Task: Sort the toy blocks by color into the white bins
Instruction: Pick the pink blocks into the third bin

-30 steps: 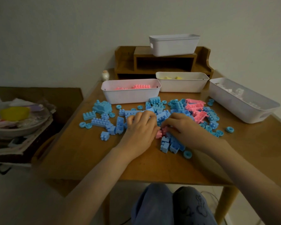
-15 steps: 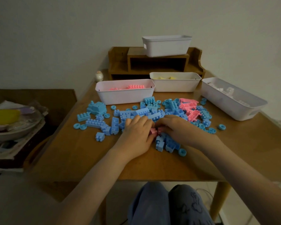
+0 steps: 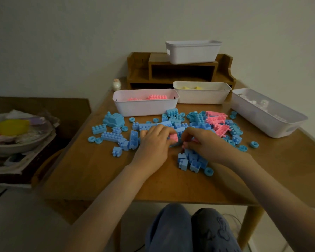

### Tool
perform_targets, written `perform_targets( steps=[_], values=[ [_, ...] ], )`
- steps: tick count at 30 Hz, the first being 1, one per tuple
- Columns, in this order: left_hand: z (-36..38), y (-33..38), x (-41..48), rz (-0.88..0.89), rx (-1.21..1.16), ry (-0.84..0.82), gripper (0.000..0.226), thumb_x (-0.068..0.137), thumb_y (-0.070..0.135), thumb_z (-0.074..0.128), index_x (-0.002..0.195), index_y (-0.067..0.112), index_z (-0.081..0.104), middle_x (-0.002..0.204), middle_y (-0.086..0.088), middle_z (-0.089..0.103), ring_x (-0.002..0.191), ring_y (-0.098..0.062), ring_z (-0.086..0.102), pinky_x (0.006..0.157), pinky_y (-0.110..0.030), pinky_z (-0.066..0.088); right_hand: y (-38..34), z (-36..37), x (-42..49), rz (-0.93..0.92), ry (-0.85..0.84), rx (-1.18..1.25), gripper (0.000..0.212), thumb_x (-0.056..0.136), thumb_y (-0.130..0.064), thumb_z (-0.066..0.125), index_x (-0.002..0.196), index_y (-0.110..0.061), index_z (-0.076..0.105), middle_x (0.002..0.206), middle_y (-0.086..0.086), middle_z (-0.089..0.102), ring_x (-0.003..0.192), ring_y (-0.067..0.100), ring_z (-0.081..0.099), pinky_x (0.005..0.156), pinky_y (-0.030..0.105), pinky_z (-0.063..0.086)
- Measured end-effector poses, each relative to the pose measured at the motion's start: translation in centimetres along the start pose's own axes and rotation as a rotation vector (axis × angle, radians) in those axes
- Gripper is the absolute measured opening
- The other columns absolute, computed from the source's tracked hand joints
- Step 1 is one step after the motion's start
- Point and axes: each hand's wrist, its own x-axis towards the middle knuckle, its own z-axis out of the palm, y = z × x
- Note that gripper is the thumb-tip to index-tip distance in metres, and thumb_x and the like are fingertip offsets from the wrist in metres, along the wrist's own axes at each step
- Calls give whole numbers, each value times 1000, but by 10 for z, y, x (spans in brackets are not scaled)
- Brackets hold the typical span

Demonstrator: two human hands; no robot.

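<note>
**Both hands at work in the block pile.** We see the left hand [image 3: 153,144] and right hand [image 3: 207,146] close together over the middle of the brown wooden table [image 3: 98,170], not quite touching.

- **Left hand:** its fingers curl round a small pink plastic block [image 3: 173,137]. The fingers cover most of it, so we cannot tell its long axis or which way its studs face.
- **Right hand:** its fingertips pinch a second pink plastic piece [image 3: 184,145]. Only slivers of it show.
- **Loose blocks:** scattered blue plastic blocks [image 3: 189,160] lie around and beneath both hands. A long blue brick [image 3: 111,136] lies at the left with its studs up and its long axis running left to right. A cluster of loose pink blocks [image 3: 216,122] lies just beyond the right hand.
- **Bins:** we count 4.
  - The white bin holding pink blocks [image 3: 145,108] and the white bin holding yellow blocks [image 3: 201,98] stand side by side at the far edge of the scatter, long axes left to right.
  - The white bin holding white blocks [image 3: 262,120] stands at the right, angled from far left to near right.
  - The white bin on top [image 3: 192,53] rests on a wooden desk shelf [image 3: 140,70].
</note>
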Motion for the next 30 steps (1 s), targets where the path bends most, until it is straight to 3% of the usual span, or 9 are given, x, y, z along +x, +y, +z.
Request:
perform_targets(
  steps=[5, 8, 12, 16, 21, 23, 25, 28, 30],
  values=[
    [-2, 0, 2, -87, -148, 50, 23, 98, 30, 45, 116, 20, 55, 114, 6, 54, 109, -10, 48, 88, -23, 19, -7, 0, 5, -63, 190, 130, 20, 97, -20, 45, 112, -21, 59, 103, -5, 49, 86, 1, 45, 74, 2, 37],
    [-4, 1, 2, -91, -171, 43, 27, 98, 31, 44, 119, 19, 53, 117, 5, 53, 106, -8, 44, 90, -23, 23, -18, 0, 7, 27, 243, 442, 25, 100, -25, 38, 109, -22, 61, 91, -9, 55, 73, -4, 50, 65, 6, 40],
    [-7, 6, -1, -19, -139, -33, 30, 100, 31, 40, 122, 15, 51, 118, 0, 53, 85, -1, 27, 80, -20, 20, -30, 3, 7, 151, 58, 860, 27, 99, -27, 39, 107, -10, 59, 89, 8, 59, 75, 16, 57, 65, 24, 52],
    [-8, 6, 0, -30, -172, -11, 30, 99, 32, 40, 122, 16, 48, 117, 1, 57, 80, 3, 22, 77, -19, 20, -33, 3, 9, 159, -32, 869, 16, 93, -21, 52, 107, -14, 58, 91, 11, 61, 79, 20, 58, 76, 34, 54],
    [-5, 4, 3, -124, -266, -31, 33, 99, 37, 27, 117, 20, 49, 86, 4, 63, 84, -11, 42, 75, -29, 34, -33, -3, 11, 213, -33, 988, 18, 94, -12, 52, 109, -13, 60, 82, 3, 59, 66, 9, 54, 57, 18, 48],
    [-8, 4, 4, -182, -476, 26, 42, 94, 47, 21, 108, 21, 50, 70, 8, 55, 73, -9, 50, 71, -32, 44, -35, -3, 13, 247, -22, 1036, 19, 94, -12, 51, 111, -9, 59, 79, 3, 57, 63, 9, 52, 54, 17, 47],
    [-12, 3, 7, -289, -699, 86, 45, 89, 51, 16, 97, 22, 49, 64, 6, 49, 61, 0, 50, 65, -26, 43, -36, -4, 16, 262, -3, 1092, 23, 94, -15, 51, 114, -7, 58, 79, 4, 57, 62, 10, 50, 55, 20, 46],
    [-19, -1, 15, -419, -881, -1, 52, 94, 50, 6, 88, 23, 51, 66, 3, 50, 66, -3, 51, 72, -19, 39, -35, -8, 22, 239, 5, 1002, 21, 95, -17, 51, 113, -14, 61, 82, 4, 57, 65, 11, 50, 62, 23, 46],
    [-23, -7, 21, -440, -984, -41, 61, 88, 58, 3, 86, 20, 51, 65, 3, 52, 65, -7, 50, 74, -24, 39, -33, -13, 29, 174, 0, 897, 18, 94, -16, 52, 109, -18, 63, 83, 3, 58, 66, 11, 52, 64, 23, 47]
  ],
)
